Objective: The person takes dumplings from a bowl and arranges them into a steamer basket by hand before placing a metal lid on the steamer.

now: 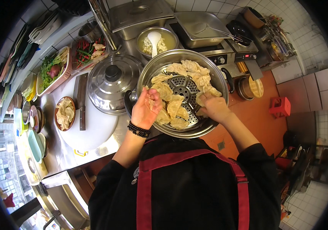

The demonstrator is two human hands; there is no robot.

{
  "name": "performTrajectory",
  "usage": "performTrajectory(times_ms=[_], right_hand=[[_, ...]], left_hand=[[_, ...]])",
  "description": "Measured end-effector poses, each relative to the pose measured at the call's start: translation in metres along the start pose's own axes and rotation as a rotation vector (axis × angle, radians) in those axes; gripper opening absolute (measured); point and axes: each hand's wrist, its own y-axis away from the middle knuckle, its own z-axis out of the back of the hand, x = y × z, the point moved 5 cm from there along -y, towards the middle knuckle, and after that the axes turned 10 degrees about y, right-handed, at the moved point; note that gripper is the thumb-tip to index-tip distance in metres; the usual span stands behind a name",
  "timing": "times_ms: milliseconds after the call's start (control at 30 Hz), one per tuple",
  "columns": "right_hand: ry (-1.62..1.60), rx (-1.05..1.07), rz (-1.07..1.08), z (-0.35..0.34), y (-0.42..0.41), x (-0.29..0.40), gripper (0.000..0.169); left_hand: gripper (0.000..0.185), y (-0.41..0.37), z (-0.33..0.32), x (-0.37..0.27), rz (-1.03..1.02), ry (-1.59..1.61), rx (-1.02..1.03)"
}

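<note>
A wide stainless-steel steamer pot (224, 86) with black handles is right in front of me. Cooked dumplings (175, 106) lie in a loose ring around its perforated steaming plate (179, 83), whose middle is bare. Over the pot's left rim is my left hand (146, 107), palm up with curled fingers; something pale shows at the fingers, too unclear to name. My right hand (214, 107) reaches inside the right rim, its fingertips closed on a dumpling (200, 98) at the wall.
Left of the pot lie its domed lid (103, 95), a cleaver (82, 115) on a white round cutting board (102, 129), and a brown dish (74, 115) of dumplings. Behind stands a bowl (171, 43) with a white spoon (154, 40). A red stool (280, 106) is on the floor.
</note>
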Motion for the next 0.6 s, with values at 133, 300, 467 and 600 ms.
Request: performTrajectory(times_ms=[133,300,467,600], right_hand=[[-0.14,0.079,-0.073,-0.011,-0.006,0.0,0.026],[-0.585,0.241,0.135,-0.004,-0.006,0.012,0.025],[-0.325,-0.036,0.072,0.014,-0.01,-0.006,0.026],[0.094,-0.208,-0.102,0.028,-0.017,-0.03,0.022]], left_hand=[[0.031,0.003,-0.004,0.002,0.029,-0.071,-0.035],[0.034,0.003,-0.005,0.001,0.058,-0.02,0.063],[0.032,0.004,-0.007,0.002,0.05,-0.037,0.069],[0.032,0.005,-0.01,0.003,0.049,-0.046,0.065]])
